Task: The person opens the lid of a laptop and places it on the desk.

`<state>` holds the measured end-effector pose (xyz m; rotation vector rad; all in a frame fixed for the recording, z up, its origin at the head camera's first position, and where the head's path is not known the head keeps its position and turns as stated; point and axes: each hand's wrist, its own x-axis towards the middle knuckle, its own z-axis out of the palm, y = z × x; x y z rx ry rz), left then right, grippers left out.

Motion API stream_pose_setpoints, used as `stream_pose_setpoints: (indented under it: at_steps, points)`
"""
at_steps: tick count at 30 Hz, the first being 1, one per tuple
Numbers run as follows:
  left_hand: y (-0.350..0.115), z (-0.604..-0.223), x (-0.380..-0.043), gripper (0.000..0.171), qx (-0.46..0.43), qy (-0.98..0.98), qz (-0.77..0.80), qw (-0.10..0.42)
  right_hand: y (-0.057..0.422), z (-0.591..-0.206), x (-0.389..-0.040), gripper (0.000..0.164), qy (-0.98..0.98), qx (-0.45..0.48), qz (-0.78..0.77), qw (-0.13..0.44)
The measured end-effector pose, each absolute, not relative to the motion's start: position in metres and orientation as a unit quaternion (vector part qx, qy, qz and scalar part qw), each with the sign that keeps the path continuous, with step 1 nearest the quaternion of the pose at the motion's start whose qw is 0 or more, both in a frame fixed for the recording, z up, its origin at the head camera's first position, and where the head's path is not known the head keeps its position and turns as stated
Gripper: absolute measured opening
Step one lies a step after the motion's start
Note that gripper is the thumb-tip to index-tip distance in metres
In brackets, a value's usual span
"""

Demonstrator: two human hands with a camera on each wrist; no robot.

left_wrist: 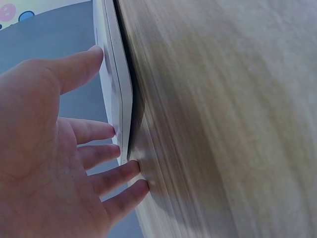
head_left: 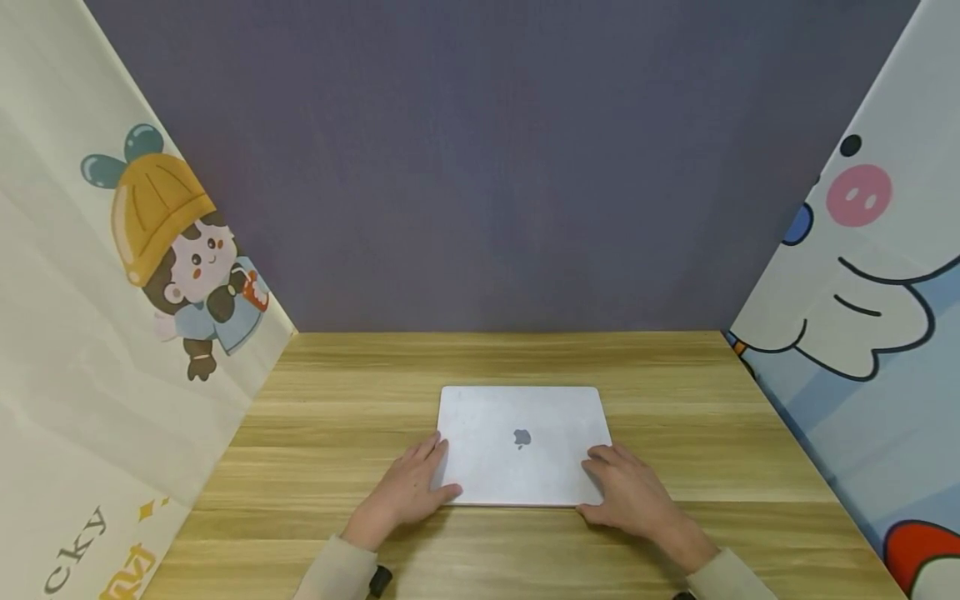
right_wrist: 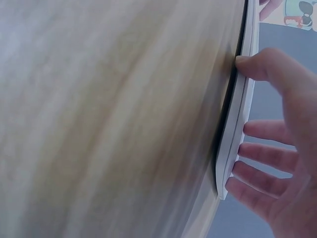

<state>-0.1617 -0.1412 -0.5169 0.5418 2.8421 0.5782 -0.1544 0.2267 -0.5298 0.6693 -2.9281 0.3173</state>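
A closed silver laptop (head_left: 517, 475) with a dark apple logo lies flat on the wooden table. At its left side is my left hand (head_left: 411, 487). In the left wrist view the fingers are spread and nearly straight, two of them right at the laptop edge (left_wrist: 124, 84) and two reaching down by the tabletop; the thumb tip is over the lid. My right hand (head_left: 628, 493) rests at the laptop's right side. In the right wrist view its thumb touches the front edge, and its outstretched fingers lie along the laptop's side (right_wrist: 232, 134).
The wooden table (head_left: 517, 358) extends around the laptop on all sides. A dark grey panel (head_left: 487, 167) stands behind it. Light cloths printed with cartoon figures hang at the left (head_left: 67, 333) and right (head_left: 892, 400).
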Motion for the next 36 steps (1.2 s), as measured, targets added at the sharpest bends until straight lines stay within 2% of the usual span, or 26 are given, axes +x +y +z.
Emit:
stream_pose_setpoints:
  at_steps: [36]
  points:
    - [-0.1446,-0.5199,-0.1616,0.083,0.181,0.957,0.205,0.092,0.2242,-0.5278,-0.1562,0.059,-0.968,0.220,0.095,0.074]
